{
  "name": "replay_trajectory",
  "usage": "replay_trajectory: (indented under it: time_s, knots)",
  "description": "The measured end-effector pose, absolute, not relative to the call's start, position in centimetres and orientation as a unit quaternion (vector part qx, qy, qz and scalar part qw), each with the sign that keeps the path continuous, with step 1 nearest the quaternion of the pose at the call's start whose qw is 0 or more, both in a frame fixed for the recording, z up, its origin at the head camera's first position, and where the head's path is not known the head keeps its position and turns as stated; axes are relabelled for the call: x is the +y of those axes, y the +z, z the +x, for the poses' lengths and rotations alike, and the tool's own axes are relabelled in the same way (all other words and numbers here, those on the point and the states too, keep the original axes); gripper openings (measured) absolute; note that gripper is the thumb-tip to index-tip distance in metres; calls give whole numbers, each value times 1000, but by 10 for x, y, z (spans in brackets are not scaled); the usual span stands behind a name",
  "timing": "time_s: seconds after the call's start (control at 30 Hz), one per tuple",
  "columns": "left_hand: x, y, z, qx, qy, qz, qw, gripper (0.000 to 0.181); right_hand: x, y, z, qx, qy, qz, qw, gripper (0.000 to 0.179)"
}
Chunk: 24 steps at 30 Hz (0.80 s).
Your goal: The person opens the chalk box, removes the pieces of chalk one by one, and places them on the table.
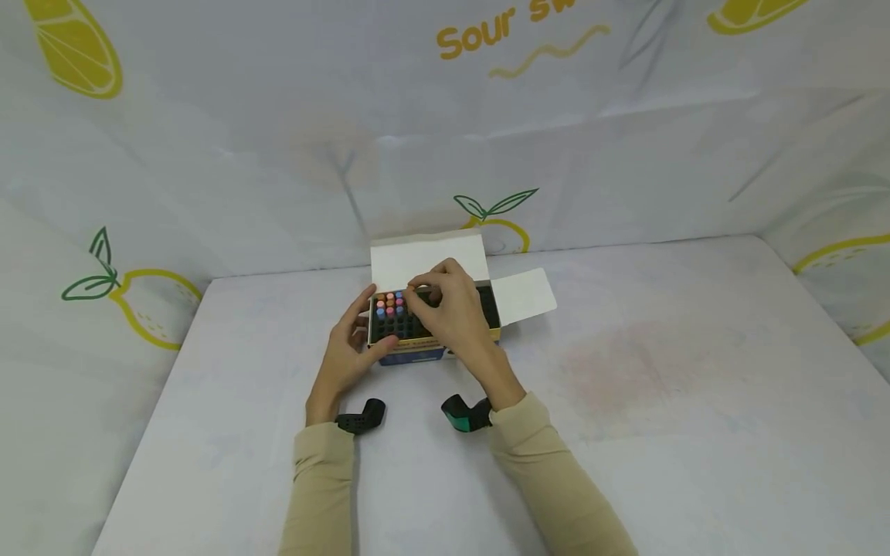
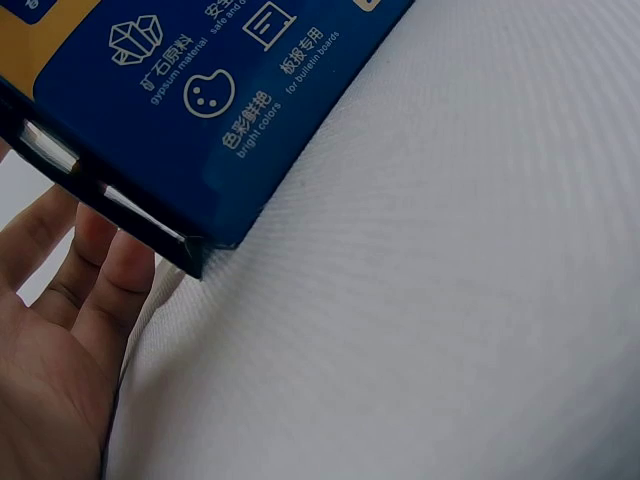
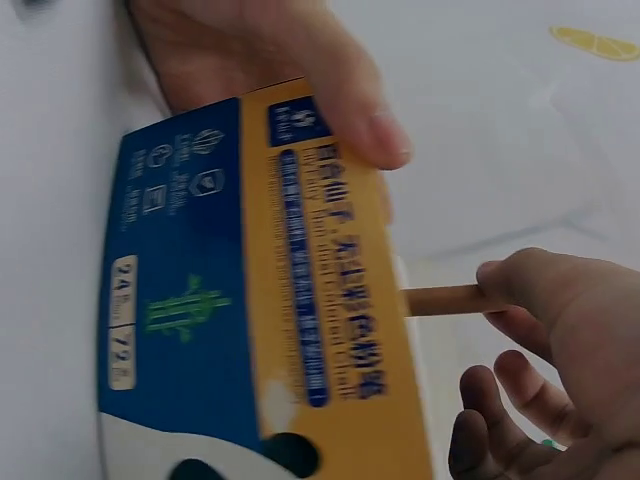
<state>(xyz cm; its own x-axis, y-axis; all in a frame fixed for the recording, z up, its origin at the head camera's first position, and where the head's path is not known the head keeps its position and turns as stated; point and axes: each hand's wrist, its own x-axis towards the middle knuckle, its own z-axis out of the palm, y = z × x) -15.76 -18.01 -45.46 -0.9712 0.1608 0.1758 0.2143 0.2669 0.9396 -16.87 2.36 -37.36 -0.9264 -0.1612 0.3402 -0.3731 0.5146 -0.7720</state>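
Observation:
An open blue and yellow chalk box (image 1: 410, 357) stands on the white-covered table, with a black holder full of round holes inside. Several colored chalks (image 1: 390, 312) in pink, blue and orange fill holes at its left end. My left hand (image 1: 342, 354) grips the box's left end, thumb over the front edge and fingers around the side. Above the holder, my right hand (image 1: 455, 313) pinches an orange-brown chalk stick (image 3: 445, 300) between thumb and index finger. The stick's lower end is hidden behind the box wall in the right wrist view.
The box's white lid (image 1: 427, 261) stands raised at the back, and a white side flap (image 1: 524, 296) sticks out to the right. Black wrist cameras (image 1: 361, 417) sit at both wrists. Behind the table hangs a white cloth (image 1: 278, 154) printed with lemons.

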Motion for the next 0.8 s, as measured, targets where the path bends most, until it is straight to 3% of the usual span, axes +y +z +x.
replay_trajectory:
  time_s: [0.2, 0.4, 0.6, 0.8]
  knots:
    - [-180, -454, -158, -794, -596, -117, 28, 85, 32, -355, -165, -835, 504, 161, 152, 18]
    - [-181, -454, -156, -802, -587, -107, 20, 85, 56, -338, -156, -833, 510, 170, 133, 17]
    - [-181, -455, -157, -798, -591, -114, 26, 85, 97, -331, -144, -861, 470, 181, 71, 15]
    - [-180, -454, -156, -800, -589, -111, 20, 85, 147, -331, -131, -895, 411, 170, -31, 11]
